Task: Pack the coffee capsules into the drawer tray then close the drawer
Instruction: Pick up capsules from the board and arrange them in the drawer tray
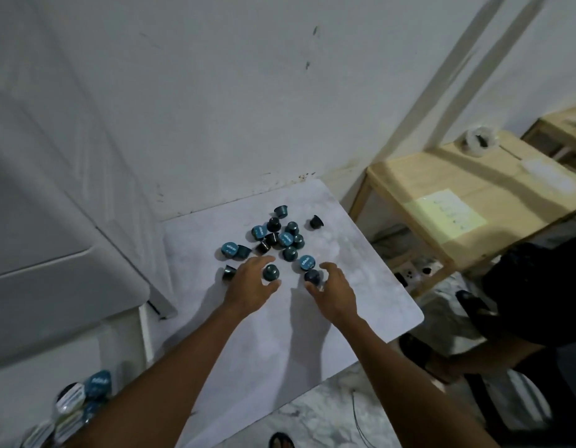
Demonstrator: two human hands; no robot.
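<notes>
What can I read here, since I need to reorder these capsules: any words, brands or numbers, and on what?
Teal capsule lids on the table: one white word each, too blurred to read.
Capsule lids at lower left: print blurred, unreadable.
Paper sheet on the wooden shelf: marks too small to read.

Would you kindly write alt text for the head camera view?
Two bare hands reach over a white table: the left hand closes around a dark capsule, the right hand around another capsule. Beyond them lies a loose cluster of teal and black capsules.
</notes>
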